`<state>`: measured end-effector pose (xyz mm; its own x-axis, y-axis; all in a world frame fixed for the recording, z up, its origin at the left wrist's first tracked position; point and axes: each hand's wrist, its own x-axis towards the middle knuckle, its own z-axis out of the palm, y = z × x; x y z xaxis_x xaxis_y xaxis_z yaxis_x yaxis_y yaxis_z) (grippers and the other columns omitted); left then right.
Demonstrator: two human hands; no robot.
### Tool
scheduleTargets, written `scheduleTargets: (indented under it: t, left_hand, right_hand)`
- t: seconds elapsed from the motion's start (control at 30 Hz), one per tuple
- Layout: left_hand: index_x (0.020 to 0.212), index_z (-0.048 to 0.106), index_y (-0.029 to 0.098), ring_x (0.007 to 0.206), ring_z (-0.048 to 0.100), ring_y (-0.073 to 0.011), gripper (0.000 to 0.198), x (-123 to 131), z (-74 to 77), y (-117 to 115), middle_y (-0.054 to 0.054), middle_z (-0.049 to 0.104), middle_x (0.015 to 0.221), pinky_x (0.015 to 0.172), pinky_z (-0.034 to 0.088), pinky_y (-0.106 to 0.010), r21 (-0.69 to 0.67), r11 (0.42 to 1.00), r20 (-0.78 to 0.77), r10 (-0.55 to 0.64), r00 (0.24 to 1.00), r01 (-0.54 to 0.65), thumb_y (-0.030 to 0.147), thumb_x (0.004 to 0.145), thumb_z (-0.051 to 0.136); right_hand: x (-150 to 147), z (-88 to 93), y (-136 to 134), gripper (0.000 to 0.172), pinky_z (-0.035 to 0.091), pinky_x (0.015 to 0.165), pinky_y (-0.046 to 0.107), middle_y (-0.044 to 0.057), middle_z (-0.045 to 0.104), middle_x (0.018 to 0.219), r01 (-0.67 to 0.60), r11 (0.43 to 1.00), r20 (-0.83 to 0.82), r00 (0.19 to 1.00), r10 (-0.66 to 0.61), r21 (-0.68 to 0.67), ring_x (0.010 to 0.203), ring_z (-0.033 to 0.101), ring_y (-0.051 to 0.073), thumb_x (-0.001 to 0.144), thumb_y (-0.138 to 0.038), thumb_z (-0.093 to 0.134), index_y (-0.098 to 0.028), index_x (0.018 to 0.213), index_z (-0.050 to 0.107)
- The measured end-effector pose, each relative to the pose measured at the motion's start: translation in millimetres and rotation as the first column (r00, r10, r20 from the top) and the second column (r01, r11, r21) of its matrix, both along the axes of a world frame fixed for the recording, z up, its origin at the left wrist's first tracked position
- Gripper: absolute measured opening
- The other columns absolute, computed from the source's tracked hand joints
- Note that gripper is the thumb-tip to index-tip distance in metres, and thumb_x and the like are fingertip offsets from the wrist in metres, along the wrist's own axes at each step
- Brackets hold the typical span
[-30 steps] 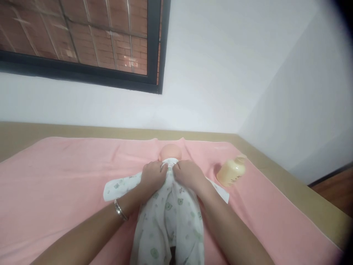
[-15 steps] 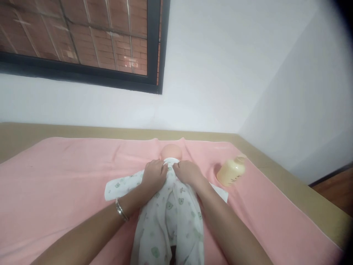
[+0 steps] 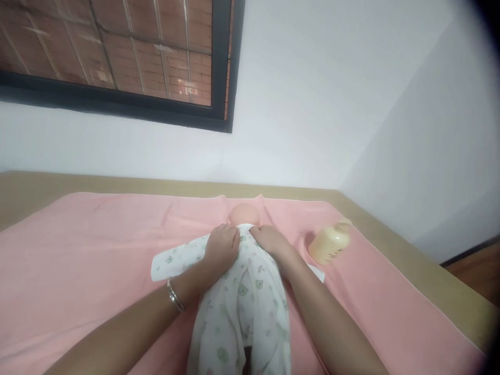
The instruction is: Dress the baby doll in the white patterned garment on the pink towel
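A white baby garment with a green print (image 3: 244, 291) covers a doll whose round, skin-toned head (image 3: 244, 214) shows above the collar. The garment's left sleeve lies spread to the side; the right one is partly hidden by my right arm. My left hand (image 3: 223, 249) is closed on the cloth just below the collar, on the left. Opposite it, my right hand (image 3: 272, 243) pinches the same garment at the collar's right side. Both sets of fingertips are partly hidden in the fabric.
A pale yellow bottle (image 3: 330, 242) lies tilted on the pink blanket (image 3: 97, 250) to the right of the doll. The blanket covers a tan surface (image 3: 375, 234) that meets white walls. A dark-framed window (image 3: 195, 117) is at the upper left.
The whole view has shifted slightly, so things sit a little further right. Both hands remain on the garment near the collar, with the right fingers slightly shifted.
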<state>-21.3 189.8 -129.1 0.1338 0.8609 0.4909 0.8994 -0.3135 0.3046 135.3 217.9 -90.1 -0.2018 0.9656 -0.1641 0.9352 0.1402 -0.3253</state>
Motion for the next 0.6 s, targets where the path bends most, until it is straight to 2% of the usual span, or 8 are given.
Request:
scheduleTargets:
  t: [0.07, 0.17, 0.23, 0.3, 0.4, 0.47, 0.6]
  left_hand:
    - [0.071, 0.055, 0.018, 0.075, 0.051, -0.0181, 0.033, 0, 0.3, 0, -0.006, 0.059, 0.075, 0.071, 0.036, -0.031, -0.026, 0.999, 0.024, 0.027, 0.999, -0.026, 0.026, 0.089, 0.028]
    - [0.07, 0.056, 0.018, 0.071, 0.052, -0.0176, 0.036, -1, 0.8, 2, -0.006, 0.061, 0.074, 0.065, 0.035, -0.029, -0.158, 0.985, 0.065, 0.082, 0.995, -0.071, 0.03, 0.089, 0.029]
    - [0.069, 0.057, 0.018, 0.07, 0.053, -0.017, 0.038, -1, 0.6, 3, -0.006, 0.062, 0.074, 0.064, 0.034, -0.028, -0.209, 0.975, 0.078, 0.09, 0.993, -0.072, 0.032, 0.089, 0.028]
    - [0.071, 0.058, 0.017, 0.071, 0.054, -0.0169, 0.038, -1, -0.1, 2, -0.006, 0.063, 0.076, 0.065, 0.034, -0.028, -0.215, 0.974, 0.092, 0.097, 0.991, -0.075, 0.033, 0.089, 0.029]
    - [0.072, 0.059, 0.017, 0.069, 0.054, -0.0169, 0.038, -1, -1.4, 1, -0.006, 0.063, 0.075, 0.064, 0.034, -0.028, -0.218, 0.973, 0.118, 0.108, 0.987, -0.081, 0.036, 0.089, 0.03]
    - [0.071, 0.059, 0.017, 0.068, 0.054, -0.017, 0.039, 0, -1.8, 0, -0.005, 0.063, 0.074, 0.064, 0.034, -0.028, -0.22, 0.972, 0.134, 0.112, 0.985, -0.081, 0.037, 0.089, 0.03]
    - [0.072, 0.06, 0.017, 0.071, 0.054, -0.0174, 0.038, 0, -1.5, -1, -0.006, 0.063, 0.074, 0.065, 0.035, -0.028, -0.217, 0.973, 0.161, 0.113, 0.98, -0.076, 0.035, 0.088, 0.031]
  right_hand:
    - [-1, 1.9, -3, 0.053, 0.041, 0.069, 0.031, 0.015, 0.065, 0.1, -0.013, 1.0, 0.029, 0.999, 0.012, 0.016, 0.088, 0.06, 0.024, 0.092, -0.043, 0.021, -0.014, 0.098, 0.066]
    - [-7, 6.5, -16, 0.047, 0.04, 0.069, 0.031, 0.014, 0.066, 0.093, -0.057, 0.989, 0.116, 0.992, 0.041, 0.136, 0.085, 0.06, 0.025, 0.091, -0.037, 0.024, -0.015, 0.091, 0.066]
    - [-10, 7.1, -20, 0.046, 0.04, 0.071, 0.031, 0.014, 0.066, 0.093, -0.073, 0.984, 0.134, 0.99, 0.051, 0.162, 0.087, 0.059, 0.024, 0.091, -0.036, 0.026, -0.015, 0.092, 0.066]
    - [-8, 4.2, -15, 0.049, 0.04, 0.072, 0.031, 0.015, 0.065, 0.098, -0.045, 0.994, 0.107, 0.994, 0.034, 0.099, 0.089, 0.059, 0.024, 0.091, -0.039, 0.023, -0.014, 0.094, 0.066]
    - [0, -4.1, -1, 0.056, 0.041, 0.072, 0.03, 0.015, 0.064, 0.104, -0.013, 0.999, -0.017, 1.0, 0.013, -0.03, 0.091, 0.059, 0.024, 0.091, -0.047, 0.02, -0.014, 0.1, 0.065]
    - [4, -9.3, 6, 0.057, 0.041, 0.071, 0.03, 0.015, 0.064, 0.105, -0.005, 0.999, -0.08, 0.997, 0.002, -0.046, 0.091, 0.059, 0.024, 0.089, -0.05, 0.021, -0.015, 0.102, 0.064]
    - [4, -13.3, 6, 0.058, 0.04, 0.07, 0.029, 0.015, 0.064, 0.104, 0.049, 0.998, -0.089, 0.995, -0.051, -0.025, 0.09, 0.059, 0.024, 0.088, -0.052, 0.023, -0.014, 0.102, 0.065]
